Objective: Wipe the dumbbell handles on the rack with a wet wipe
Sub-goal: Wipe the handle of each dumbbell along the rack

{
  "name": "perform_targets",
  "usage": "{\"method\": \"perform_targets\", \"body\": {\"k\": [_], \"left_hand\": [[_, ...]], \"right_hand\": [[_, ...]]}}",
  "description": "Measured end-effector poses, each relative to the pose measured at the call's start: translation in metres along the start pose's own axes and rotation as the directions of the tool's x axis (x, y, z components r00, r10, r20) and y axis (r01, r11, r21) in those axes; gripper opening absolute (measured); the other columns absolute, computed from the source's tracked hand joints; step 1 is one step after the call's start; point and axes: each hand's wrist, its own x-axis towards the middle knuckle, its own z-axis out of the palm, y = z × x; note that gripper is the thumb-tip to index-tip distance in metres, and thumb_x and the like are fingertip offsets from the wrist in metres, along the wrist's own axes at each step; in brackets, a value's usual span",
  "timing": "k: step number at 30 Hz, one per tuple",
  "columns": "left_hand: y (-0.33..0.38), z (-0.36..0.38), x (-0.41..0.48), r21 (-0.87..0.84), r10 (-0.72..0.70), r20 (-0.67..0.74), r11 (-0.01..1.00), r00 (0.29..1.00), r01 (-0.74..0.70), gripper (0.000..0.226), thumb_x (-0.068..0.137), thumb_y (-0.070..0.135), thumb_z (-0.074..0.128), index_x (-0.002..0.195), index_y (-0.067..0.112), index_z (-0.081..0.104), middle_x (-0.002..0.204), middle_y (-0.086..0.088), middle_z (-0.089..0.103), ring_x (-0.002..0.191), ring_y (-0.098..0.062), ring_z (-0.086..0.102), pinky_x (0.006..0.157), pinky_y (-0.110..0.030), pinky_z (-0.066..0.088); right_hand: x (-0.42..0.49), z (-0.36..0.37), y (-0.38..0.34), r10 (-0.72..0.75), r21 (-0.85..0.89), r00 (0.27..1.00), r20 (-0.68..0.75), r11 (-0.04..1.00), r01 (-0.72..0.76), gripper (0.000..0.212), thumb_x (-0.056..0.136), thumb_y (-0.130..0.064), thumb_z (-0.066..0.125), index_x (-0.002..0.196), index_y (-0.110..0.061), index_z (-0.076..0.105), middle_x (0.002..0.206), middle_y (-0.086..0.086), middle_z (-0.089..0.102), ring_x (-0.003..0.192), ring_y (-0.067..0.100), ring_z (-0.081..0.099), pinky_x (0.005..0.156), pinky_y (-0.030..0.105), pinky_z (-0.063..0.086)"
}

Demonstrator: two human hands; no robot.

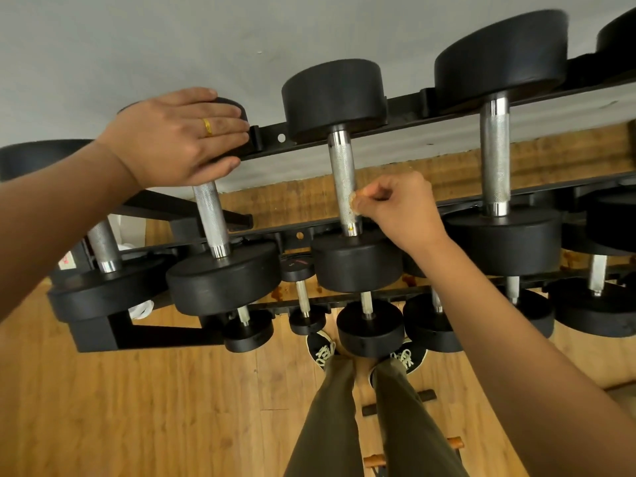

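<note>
A black rack [272,141] holds black-headed dumbbells with knurled steel handles. My left hand [179,139] rests flat, fingers straight, on the far head of the left dumbbell, whose handle [210,215] shows below the palm. My right hand [399,208] has its fingers curled; thumb and forefinger pinch a small pale wad, apparently the wet wipe [353,202], against the lower right side of the middle dumbbell's handle [340,166]. A larger dumbbell's handle [495,156] stands untouched to the right.
Smaller dumbbells [370,327] sit on a lower tier of the rack, just above my shoes [321,349]. A grey wall [172,39] is behind the rack and a wooden floor [137,407] lies beneath. More big dumbbells lie at the far left and right.
</note>
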Motion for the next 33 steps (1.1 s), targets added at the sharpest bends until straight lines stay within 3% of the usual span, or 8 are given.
{"method": "perform_targets", "body": {"k": [3,6,8,12,16,20,26,33], "left_hand": [[-0.001,0.0,-0.001,-0.004,-0.001,-0.01,1.0,1.0,0.001,0.038,0.106,0.028,0.053,0.125,-0.002,0.068,0.127,-0.02,0.069,0.124,-0.036,0.063,0.112,-0.053,0.043],[-0.001,0.001,-0.001,-0.005,-0.006,-0.008,1.0,1.0,0.006,0.039,0.106,0.028,0.052,0.125,-0.002,0.069,0.127,-0.02,0.069,0.124,-0.036,0.063,0.112,-0.053,0.043],[0.0,0.002,0.0,-0.004,-0.004,-0.008,1.0,1.0,0.004,0.039,0.106,0.028,0.052,0.124,-0.002,0.069,0.127,-0.02,0.069,0.124,-0.036,0.064,0.113,-0.052,0.043],[-0.001,0.002,-0.001,-0.002,-0.016,-0.012,1.0,1.0,0.016,0.038,0.106,0.028,0.053,0.124,-0.001,0.07,0.126,-0.019,0.07,0.123,-0.035,0.064,0.112,-0.051,0.043],[-0.001,0.002,0.0,0.004,-0.022,-0.019,1.0,1.0,0.022,0.039,0.106,0.029,0.051,0.123,0.0,0.071,0.126,-0.019,0.07,0.123,-0.034,0.064,0.113,-0.05,0.042],[-0.001,0.002,-0.001,0.007,-0.016,-0.024,1.0,1.0,0.016,0.038,0.106,0.029,0.052,0.123,0.0,0.071,0.126,-0.018,0.07,0.124,-0.034,0.064,0.113,-0.049,0.042],[-0.002,0.002,-0.002,0.02,-0.002,-0.016,1.0,1.0,0.002,0.038,0.106,0.029,0.052,0.124,0.0,0.07,0.127,-0.019,0.07,0.125,-0.034,0.063,0.114,-0.05,0.042],[-0.002,0.002,-0.002,0.022,-0.001,-0.021,1.0,1.0,0.001,0.038,0.107,0.028,0.052,0.123,-0.001,0.07,0.126,-0.02,0.07,0.123,-0.035,0.064,0.113,-0.049,0.042]], "right_hand": [[-0.009,-0.004,0.007,0.031,-0.092,0.99,0.134,0.996,-0.019,0.006,0.082,-0.01,0.08,0.084,-0.014,0.077,0.082,-0.012,0.072,0.075,-0.01,0.064,0.071,-0.002,0.044],[-0.002,-0.01,0.004,0.038,-0.093,0.985,0.166,0.995,-0.023,0.007,0.081,-0.011,0.082,0.086,-0.014,0.078,0.082,-0.01,0.073,0.078,-0.005,0.067,0.073,0.006,0.048],[0.011,-0.012,-0.004,0.025,0.01,0.998,0.061,1.0,-0.026,0.006,0.083,-0.014,0.081,0.088,-0.012,0.078,0.084,-0.007,0.075,0.081,0.003,0.069,0.074,0.009,0.05],[0.037,-0.004,-0.028,0.018,0.209,0.974,-0.228,0.977,0.031,0.01,0.084,-0.021,0.08,0.092,-0.015,0.078,0.084,-0.008,0.075,0.08,0.001,0.069,0.078,0.016,0.056],[0.043,0.016,-0.032,0.023,0.243,0.944,-0.328,0.968,0.06,0.007,0.087,-0.019,0.077,0.091,-0.014,0.079,0.083,-0.007,0.075,0.08,0.002,0.07,0.082,0.023,0.057],[0.044,0.015,-0.03,-0.018,0.19,0.953,-0.301,0.979,0.078,0.008,0.087,-0.018,0.076,0.093,-0.013,0.08,0.085,-0.007,0.076,0.083,0.003,0.07,0.085,0.027,0.058],[0.02,0.004,-0.018,-0.07,0.036,0.99,-0.125,0.997,0.075,0.006,0.086,-0.016,0.077,0.091,-0.013,0.079,0.084,-0.006,0.075,0.08,0.004,0.07,0.082,0.024,0.058],[0.045,0.007,-0.036,-0.164,-0.005,0.958,-0.236,0.986,0.168,0.006,0.09,-0.017,0.074,0.092,-0.015,0.079,0.085,-0.009,0.074,0.082,0.001,0.069,0.086,0.02,0.055]]}}
